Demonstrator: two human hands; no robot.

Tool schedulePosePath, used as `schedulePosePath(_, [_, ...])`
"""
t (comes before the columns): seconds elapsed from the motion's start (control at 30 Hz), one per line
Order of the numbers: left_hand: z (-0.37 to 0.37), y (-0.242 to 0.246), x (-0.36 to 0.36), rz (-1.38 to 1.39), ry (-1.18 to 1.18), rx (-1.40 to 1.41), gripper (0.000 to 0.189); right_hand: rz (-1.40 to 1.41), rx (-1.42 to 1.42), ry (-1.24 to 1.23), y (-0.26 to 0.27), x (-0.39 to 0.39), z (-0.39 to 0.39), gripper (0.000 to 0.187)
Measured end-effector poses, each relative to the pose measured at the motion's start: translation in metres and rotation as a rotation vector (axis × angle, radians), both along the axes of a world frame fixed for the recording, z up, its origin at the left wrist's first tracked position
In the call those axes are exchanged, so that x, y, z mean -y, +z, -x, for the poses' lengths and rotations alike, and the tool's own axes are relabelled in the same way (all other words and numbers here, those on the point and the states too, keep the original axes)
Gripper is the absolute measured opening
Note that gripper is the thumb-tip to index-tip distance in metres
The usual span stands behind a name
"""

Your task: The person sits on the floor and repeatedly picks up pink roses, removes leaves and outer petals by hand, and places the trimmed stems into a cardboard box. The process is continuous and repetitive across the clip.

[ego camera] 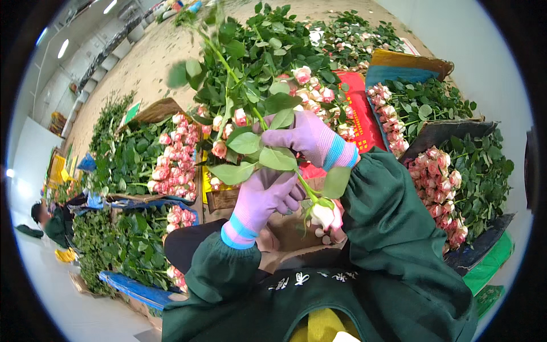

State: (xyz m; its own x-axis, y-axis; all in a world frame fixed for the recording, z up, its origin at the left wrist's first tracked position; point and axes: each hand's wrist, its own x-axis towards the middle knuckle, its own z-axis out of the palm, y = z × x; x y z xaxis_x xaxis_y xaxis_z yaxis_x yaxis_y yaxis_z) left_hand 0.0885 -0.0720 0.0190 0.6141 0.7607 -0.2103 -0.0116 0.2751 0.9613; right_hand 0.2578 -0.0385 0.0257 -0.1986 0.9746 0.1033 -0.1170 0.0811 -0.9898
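A single white rose with pink edges (325,214) hangs with its bloom low and towards me, its long green stem running up and to the left. My right hand (295,136), in a purple knit glove, is closed around the stem among the leaves. Just below and to the left, my left hand (267,192), gloved alike, holds the same stem nearer the bloom; leaves cover part of its fingers. Beyond the hands lies a heap of leafy rose stems (265,55) with pink and white blooms (302,75) pointing towards me.
Bundled roses (173,158) stand between boards at the left, others (440,179) at the right. A red sheet with writing (361,107) lies beyond my right hand, a blue-covered board (134,290) at lower left. A co-worker (53,222) is at the far left; leaves litter the floor (154,55).
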Motion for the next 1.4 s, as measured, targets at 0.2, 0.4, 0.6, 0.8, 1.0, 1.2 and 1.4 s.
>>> schedulePosePath(0.2, [0.029,-0.064,0.018,0.172,0.032,-0.168,0.032,0.048,0.883,-0.067,-0.034,-0.011,-0.013,0.028])
schedulePosePath(0.4, [0.06,-0.121,0.085,0.461,0.059,-0.185,0.031,0.177,1.0,0.224,-0.123,0.011,-0.061,0.028])
schedulePosePath(0.6, [0.055,-0.153,0.098,0.413,-0.007,-0.304,0.028,0.538,0.95,0.319,-0.201,0.041,-0.072,0.03])
schedulePosePath(0.8, [0.049,-0.16,0.088,0.493,0.046,-0.317,0.027,0.643,0.946,0.384,-0.237,0.034,-0.069,0.026])
schedulePosePath(1.0, [0.044,-0.165,0.085,0.522,0.012,-0.327,0.026,0.527,1.117,0.465,-0.276,0.017,-0.066,0.028])
schedulePosePath(1.2, [0.039,-0.176,0.084,0.561,0.042,-0.249,0.027,0.462,1.393,0.315,-0.312,0.023,-0.064,0.033])
schedulePosePath(1.4, [0.039,-0.177,0.083,0.593,0.015,-0.201,0.029,0.451,1.357,0.257,-0.329,0.04,-0.054,0.02])
